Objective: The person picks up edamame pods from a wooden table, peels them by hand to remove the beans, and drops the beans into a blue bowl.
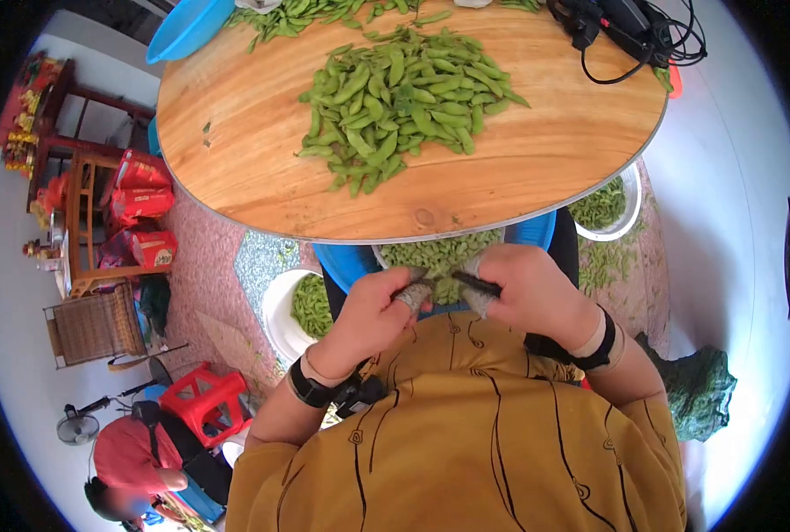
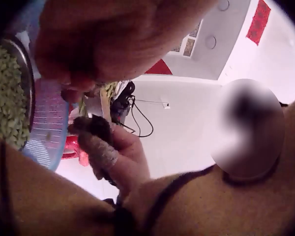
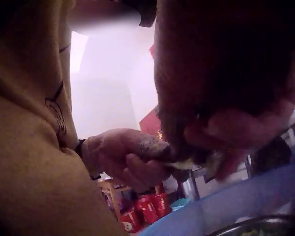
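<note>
Beside the worktop (image 1: 235,151), we probably shell a pod (image 3: 184,163), left fingers (image 3: 155,146) pinching it, the hold of right fingers (image 3: 242,129) unclear; next requires emptying it.

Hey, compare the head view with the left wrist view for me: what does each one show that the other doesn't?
Only the head view shows the fan, the red stool and the person in the red shirt.

Only the left wrist view shows a red strip against the white wall.

Both show the left hand, the right hand, the bowl of shelled beans and a black bundle with cords.
</note>
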A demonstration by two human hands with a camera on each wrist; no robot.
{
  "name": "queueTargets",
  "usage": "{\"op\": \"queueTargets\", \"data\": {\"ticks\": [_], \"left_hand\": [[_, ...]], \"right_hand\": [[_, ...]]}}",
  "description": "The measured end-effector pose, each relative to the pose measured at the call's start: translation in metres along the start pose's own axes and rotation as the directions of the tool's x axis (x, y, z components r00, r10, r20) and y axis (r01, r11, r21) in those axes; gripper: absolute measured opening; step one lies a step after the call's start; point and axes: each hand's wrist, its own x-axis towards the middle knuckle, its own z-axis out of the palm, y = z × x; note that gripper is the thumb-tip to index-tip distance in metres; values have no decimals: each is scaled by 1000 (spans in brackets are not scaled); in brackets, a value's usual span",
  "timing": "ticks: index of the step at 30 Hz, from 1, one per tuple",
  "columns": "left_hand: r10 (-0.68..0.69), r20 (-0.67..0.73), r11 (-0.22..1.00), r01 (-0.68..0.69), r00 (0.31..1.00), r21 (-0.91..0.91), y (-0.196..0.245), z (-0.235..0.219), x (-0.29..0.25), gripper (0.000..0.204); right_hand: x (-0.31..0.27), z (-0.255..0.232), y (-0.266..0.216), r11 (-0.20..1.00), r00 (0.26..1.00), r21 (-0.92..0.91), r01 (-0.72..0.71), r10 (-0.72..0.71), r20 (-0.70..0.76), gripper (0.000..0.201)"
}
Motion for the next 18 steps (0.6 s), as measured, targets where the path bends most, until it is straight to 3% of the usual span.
{"op": "queueTargets", "data": {"ticks": [1,2,4,5,7,8,9,10,11,13,14,15,16,17,18], "left_hand": [[-4,-124,997,14,992,75,-2,-1,0,18],[-3,-129,997,13,992,74,-4,-1,0,18],[137,-214,967,-83,967,240,-7,2,1,10],[137,-218,968,-84,966,239,-5,4,2,10],[332,-162,836,-211,929,507,3,7,1,10],[334,-162,835,-212,929,507,6,6,1,10],[436,-52,778,-347,898,524,10,5,0,9],[529,60,705,-478,846,524,13,4,0,9],[533,57,704,-480,844,523,16,3,0,9],[529,68,815,-529,846,236,20,-1,-1,10],[533,66,814,-532,844,234,19,-4,-3,10],[316,44,949,-316,948,7,18,-8,-7,10],[81,78,973,-62,994,-221,16,-12,-11,10],[83,74,972,-65,994,-224,14,-15,-14,10],[54,17,980,-50,998,-195,11,-19,-17,7]], "right_hand": [[-1,1,1,992,996,-93,83,-81,30,20],[-1,2,-2,992,996,-94,87,-85,33,20],[-1,4,-8,987,997,-163,-7,-6,-81,18],[2,4,-10,986,997,-164,-4,-9,-78,18],[8,2,-13,998,994,-37,55,-59,-93,18],[10,0,-18,998,994,-38,56,-59,-94,18],[12,-4,-24,947,983,266,-181,166,78,19],[14,-6,-27,755,899,493,-431,316,302,19],[15,-8,-27,758,899,489,-431,316,302,19],[17,-10,-27,508,854,687,-520,298,426,24],[17,-10,-25,512,854,684,-520,299,426,24],[18,-9,-22,507,859,694,-511,287,424,22],[18,-7,-20,501,864,704,-503,274,422,20],[18,-4,-18,504,863,700,-505,273,426,20],[17,0,-16,744,933,577,-338,186,308,20]]}}
